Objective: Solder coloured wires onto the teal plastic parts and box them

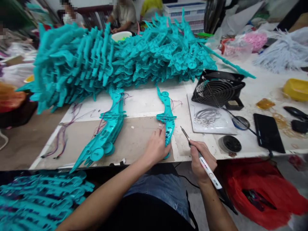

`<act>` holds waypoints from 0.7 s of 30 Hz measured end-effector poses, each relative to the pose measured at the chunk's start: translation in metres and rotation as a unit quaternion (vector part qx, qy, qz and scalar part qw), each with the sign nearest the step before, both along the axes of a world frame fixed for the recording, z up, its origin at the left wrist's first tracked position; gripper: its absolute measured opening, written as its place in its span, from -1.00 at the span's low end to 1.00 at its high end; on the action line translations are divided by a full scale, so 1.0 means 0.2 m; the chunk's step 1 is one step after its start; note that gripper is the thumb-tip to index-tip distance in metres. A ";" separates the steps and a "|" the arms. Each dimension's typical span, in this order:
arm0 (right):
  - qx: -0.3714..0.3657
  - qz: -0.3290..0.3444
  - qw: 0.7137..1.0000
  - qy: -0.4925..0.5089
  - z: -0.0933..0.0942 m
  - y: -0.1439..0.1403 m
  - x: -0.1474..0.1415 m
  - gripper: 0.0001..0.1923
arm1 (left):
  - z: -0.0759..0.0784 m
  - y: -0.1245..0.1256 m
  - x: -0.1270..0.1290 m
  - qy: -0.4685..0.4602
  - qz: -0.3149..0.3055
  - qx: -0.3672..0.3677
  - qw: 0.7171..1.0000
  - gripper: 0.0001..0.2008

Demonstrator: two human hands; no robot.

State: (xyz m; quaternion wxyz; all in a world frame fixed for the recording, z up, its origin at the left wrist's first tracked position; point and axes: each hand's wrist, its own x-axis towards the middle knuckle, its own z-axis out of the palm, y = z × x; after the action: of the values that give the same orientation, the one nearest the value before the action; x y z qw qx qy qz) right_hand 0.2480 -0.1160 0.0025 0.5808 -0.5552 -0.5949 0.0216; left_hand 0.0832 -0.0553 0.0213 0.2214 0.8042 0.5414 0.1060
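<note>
My left hand (156, 146) is closed around the lower end of a teal plastic bow-shaped shell (167, 104) lying on the table. Thin red and blue wires (176, 102) stick out from the shell's upper half. In my right hand (202, 158) is a soldering iron (208, 170) with a white handle, held like a pen. Its bare metal tip points up and left, apart from the shell. To the left of my left hand lies a small stack of similar teal shells (114, 117). My left fingertips are partly hidden behind the shell.
A large heap of teal shells (149, 54) spans the table's back. On the right are a black fan (216, 88), a white board (209, 120), a round black tin (231, 143) and a black box (268, 133). Loose wires (61, 138) lie left. A red bag (264, 183) sits below.
</note>
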 end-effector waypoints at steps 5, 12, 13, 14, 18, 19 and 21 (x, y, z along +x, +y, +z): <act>0.044 0.018 0.999 -0.014 0.03 0.03 -0.01 -0.75 | 0.19 -0.05 -0.25 -0.086 0.014 -0.018 0.996 -0.38; 0.051 0.076 0.996 -0.020 0.07 0.08 -0.14 -0.73 | 0.35 -0.05 -0.85 -0.054 0.110 0.082 0.989 -0.38; 0.053 0.086 0.995 -0.019 0.08 0.09 -0.17 -0.73 | 0.35 -0.02 -0.91 -0.052 0.117 0.083 0.988 -0.39; 0.051 0.098 0.994 -0.018 0.08 0.09 -0.20 -0.74 | 0.34 0.01 -0.97 -0.053 0.121 0.079 0.988 -0.38; 0.016 0.140 0.990 0.020 0.07 0.11 -0.35 -0.79 | 0.27 0.10 -1.10 -0.063 0.119 0.059 0.989 -0.37; -0.002 0.142 0.989 0.048 0.05 0.13 -0.40 -0.78 | 0.25 0.12 -1.12 -0.069 0.116 0.057 0.989 -0.38; -0.051 0.126 0.983 0.122 0.02 0.17 -0.52 -0.75 | 0.22 0.14 -1.15 -0.086 0.130 0.072 0.985 -0.39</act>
State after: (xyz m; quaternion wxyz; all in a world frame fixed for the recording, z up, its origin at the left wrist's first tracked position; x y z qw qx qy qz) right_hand 0.1440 -0.0829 0.0062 0.6125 -0.4979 -0.5828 0.1930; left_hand -0.1469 -0.0267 0.0657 0.1928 0.7287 0.6111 0.2416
